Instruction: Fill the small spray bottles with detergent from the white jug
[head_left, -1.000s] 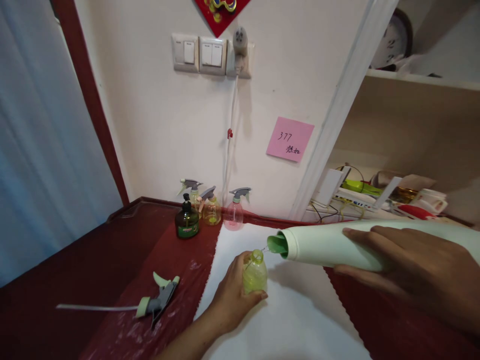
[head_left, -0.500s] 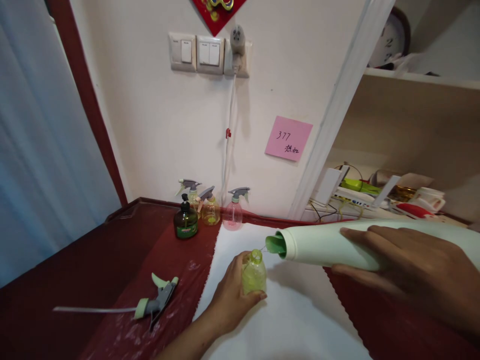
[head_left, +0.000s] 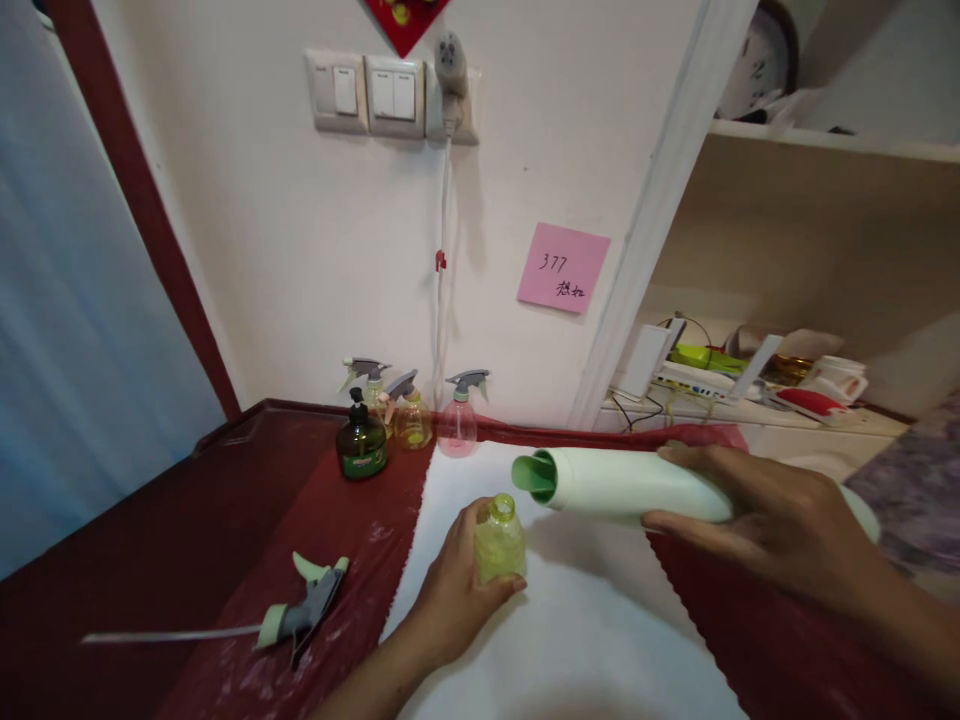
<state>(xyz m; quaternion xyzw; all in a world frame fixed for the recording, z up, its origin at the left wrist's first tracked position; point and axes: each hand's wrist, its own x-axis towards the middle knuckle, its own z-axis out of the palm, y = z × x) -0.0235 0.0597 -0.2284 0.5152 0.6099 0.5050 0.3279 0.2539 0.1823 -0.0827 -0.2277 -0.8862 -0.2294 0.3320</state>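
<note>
My left hand (head_left: 459,590) is wrapped round a small yellow-green spray bottle (head_left: 500,548), open at the neck and nearly upright over the white cloth (head_left: 592,620). In my right hand (head_left: 780,510) is a long pale green bottle (head_left: 607,482), held almost level. Its spouted mouth points left, above and just right of the small bottle's neck, apart from it. No stream of liquid shows between the two. A grey and green spray head (head_left: 304,612) with a clear tube lies on the dark red table at the left.
At the wall stand a dark green pump bottle (head_left: 361,445), a pink spray bottle (head_left: 457,425), a yellow spray bottle (head_left: 412,420) and another behind them. A white cable (head_left: 442,200) hangs from the socket. A shelf with a white router (head_left: 701,385) is at the right.
The thin stream at the pale green bottle's mouth is gone. That bottle has drawn back slightly and tilted, its base now in view at the right. My view has shifted a little.
</note>
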